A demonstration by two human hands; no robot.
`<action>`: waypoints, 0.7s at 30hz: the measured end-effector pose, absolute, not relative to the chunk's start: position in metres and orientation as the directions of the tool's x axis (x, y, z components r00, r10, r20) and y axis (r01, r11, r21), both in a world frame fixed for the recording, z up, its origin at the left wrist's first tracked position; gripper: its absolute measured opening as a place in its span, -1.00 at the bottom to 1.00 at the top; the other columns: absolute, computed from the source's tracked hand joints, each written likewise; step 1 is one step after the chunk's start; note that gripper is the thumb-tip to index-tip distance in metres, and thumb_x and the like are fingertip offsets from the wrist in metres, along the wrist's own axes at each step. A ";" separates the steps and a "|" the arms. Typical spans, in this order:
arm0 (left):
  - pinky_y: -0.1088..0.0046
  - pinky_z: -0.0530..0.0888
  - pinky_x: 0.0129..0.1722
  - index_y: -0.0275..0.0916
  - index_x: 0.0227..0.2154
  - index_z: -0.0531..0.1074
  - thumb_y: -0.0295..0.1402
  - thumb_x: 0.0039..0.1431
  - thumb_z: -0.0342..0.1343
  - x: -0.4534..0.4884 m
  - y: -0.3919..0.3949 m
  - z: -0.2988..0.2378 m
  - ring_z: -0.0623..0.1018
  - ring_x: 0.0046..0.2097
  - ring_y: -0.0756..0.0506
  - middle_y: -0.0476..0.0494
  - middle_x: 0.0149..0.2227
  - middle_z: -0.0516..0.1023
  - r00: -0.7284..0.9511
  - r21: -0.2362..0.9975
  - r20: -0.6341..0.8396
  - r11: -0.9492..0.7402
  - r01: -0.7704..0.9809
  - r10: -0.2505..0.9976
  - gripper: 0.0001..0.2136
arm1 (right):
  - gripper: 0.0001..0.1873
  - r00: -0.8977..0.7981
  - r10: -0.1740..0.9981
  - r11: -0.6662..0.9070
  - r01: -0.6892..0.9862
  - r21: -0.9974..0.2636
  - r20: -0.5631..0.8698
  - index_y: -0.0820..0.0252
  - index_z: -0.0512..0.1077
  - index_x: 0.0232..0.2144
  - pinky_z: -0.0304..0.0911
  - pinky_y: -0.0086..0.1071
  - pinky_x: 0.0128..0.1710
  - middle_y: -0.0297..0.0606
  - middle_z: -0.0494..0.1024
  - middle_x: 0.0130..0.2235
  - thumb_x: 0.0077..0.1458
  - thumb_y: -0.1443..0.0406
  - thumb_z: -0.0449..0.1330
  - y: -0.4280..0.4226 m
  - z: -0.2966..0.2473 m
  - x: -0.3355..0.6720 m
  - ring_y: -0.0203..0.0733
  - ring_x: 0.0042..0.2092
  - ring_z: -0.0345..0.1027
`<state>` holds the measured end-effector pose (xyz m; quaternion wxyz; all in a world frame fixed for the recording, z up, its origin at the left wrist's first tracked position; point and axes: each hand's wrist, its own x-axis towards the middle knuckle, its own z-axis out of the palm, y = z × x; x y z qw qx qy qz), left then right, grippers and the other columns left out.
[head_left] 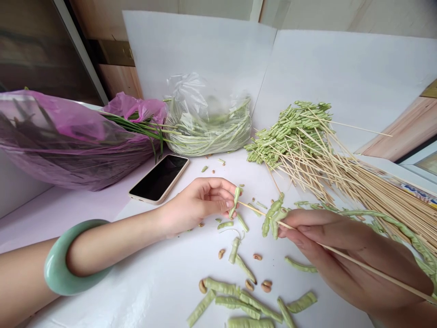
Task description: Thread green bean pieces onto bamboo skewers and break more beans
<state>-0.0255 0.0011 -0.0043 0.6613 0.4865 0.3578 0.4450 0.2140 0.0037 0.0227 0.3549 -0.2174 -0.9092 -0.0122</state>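
Between thumb and fingers, my left hand (208, 198) pinches a short piece of green bean (236, 200) at the tip of a thin wooden skewer (341, 252). My right hand (337, 250) is closed round that skewer, whose other end runs off to the lower right. A few bean pieces (273, 216) are threaded on it just ahead of my right fingertips. Below both hands, cut bean pieces (251, 303) lie loose on the white surface (153, 264). Several brown bean seeds (257, 257) are scattered among them.
A phone (159, 178) lies left of my left hand. Behind it stand a purple plastic bag (78, 141) of green stalks and a clear bag (208, 127) of long beans. At right, filled skewers (293, 130) are piled beside many bare skewers (385, 191).
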 end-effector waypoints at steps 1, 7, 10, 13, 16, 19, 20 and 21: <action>0.52 0.47 -0.29 -0.36 -0.34 0.50 -0.53 -0.03 0.31 -0.026 0.001 -0.005 0.54 -0.37 0.01 -0.06 -0.42 0.55 0.350 0.961 -0.042 0.134 -0.243 0.936 -0.84 | -0.84 -0.641 0.386 0.904 0.408 -0.132 0.663 0.15 0.43 -0.34 0.42 -0.62 -0.48 -0.29 0.60 -0.45 0.27 0.33 0.06 0.003 0.022 0.214 -0.30 -0.48 0.52; 0.50 0.50 -0.29 -0.37 -0.34 0.50 -0.54 -0.06 0.34 -0.025 0.001 -0.004 0.57 -0.38 0.00 -0.09 -0.43 0.59 0.336 0.963 -0.060 0.143 -0.227 0.940 -0.81 | -0.87 -0.590 0.409 0.883 0.450 -0.138 0.696 0.11 0.44 -0.31 0.40 -0.58 -0.56 -0.32 0.61 -0.42 0.24 0.31 0.09 0.000 0.012 0.216 -0.27 -0.49 0.51; 0.49 0.50 -0.28 -0.36 -0.36 0.49 -0.55 -0.06 0.34 -0.025 0.001 -0.003 0.58 -0.37 -0.01 -0.09 -0.43 0.60 0.333 0.967 -0.053 0.132 -0.218 0.941 -0.82 | -0.90 -0.553 0.435 0.871 0.457 -0.178 0.710 0.08 0.44 -0.30 0.40 -0.57 -0.55 -0.35 0.62 -0.38 0.22 0.30 0.12 0.001 0.005 0.219 -0.28 -0.48 0.51; 0.49 0.50 -0.29 -0.36 -0.36 0.50 -0.55 -0.05 0.33 -0.025 0.000 -0.003 0.58 -0.37 -0.02 -0.09 -0.44 0.61 0.321 0.974 -0.040 0.109 -0.200 0.946 -0.83 | -0.93 -0.540 0.437 0.874 0.446 -0.196 0.720 0.06 0.42 -0.34 0.42 -0.58 -0.52 -0.38 0.61 -0.36 0.20 0.30 0.15 0.002 0.001 0.220 -0.30 -0.48 0.51; 0.48 0.51 -0.30 -0.36 -0.37 0.51 -0.56 -0.05 0.31 -0.025 0.000 -0.004 0.59 -0.39 -0.02 -0.09 -0.46 0.61 0.297 0.980 -0.009 0.067 -0.185 0.955 -0.85 | -0.92 -0.561 0.440 0.876 0.440 -0.197 0.701 0.07 0.40 -0.35 0.42 -0.62 -0.44 -0.40 0.59 -0.37 0.22 0.31 0.13 0.002 0.001 0.220 -0.34 -0.48 0.48; 0.51 0.51 -0.34 -0.36 -0.37 0.52 -0.57 -0.05 0.30 -0.023 -0.002 -0.005 0.58 -0.43 0.00 -0.06 -0.50 0.61 0.271 0.983 0.011 0.038 -0.177 0.963 -0.86 | -0.90 -0.594 0.426 0.889 0.416 -0.192 0.682 0.09 0.40 -0.35 0.42 -0.65 -0.39 -0.38 0.58 -0.37 0.23 0.34 0.12 0.001 0.002 0.219 -0.36 -0.47 0.48; 0.51 0.51 -0.36 -0.36 -0.37 0.52 -0.57 -0.05 0.30 -0.022 -0.003 -0.006 0.57 -0.44 0.00 -0.05 -0.51 0.61 0.258 0.984 0.015 0.032 -0.173 0.966 -0.86 | -0.89 -0.600 0.410 0.897 0.403 -0.183 0.687 0.10 0.39 -0.37 0.42 -0.65 -0.38 -0.37 0.59 -0.36 0.22 0.34 0.12 0.001 0.002 0.219 -0.35 -0.46 0.49; 0.51 0.51 -0.36 -0.36 -0.37 0.52 -0.56 -0.06 0.31 -0.021 -0.004 -0.006 0.57 -0.45 0.00 -0.05 -0.52 0.61 0.245 0.985 0.014 0.028 -0.168 0.969 -0.85 | -0.88 -0.603 0.391 0.904 0.395 -0.166 0.695 0.10 0.37 -0.39 0.43 -0.65 -0.38 -0.37 0.59 -0.36 0.22 0.35 0.13 0.001 0.001 0.218 -0.35 -0.45 0.50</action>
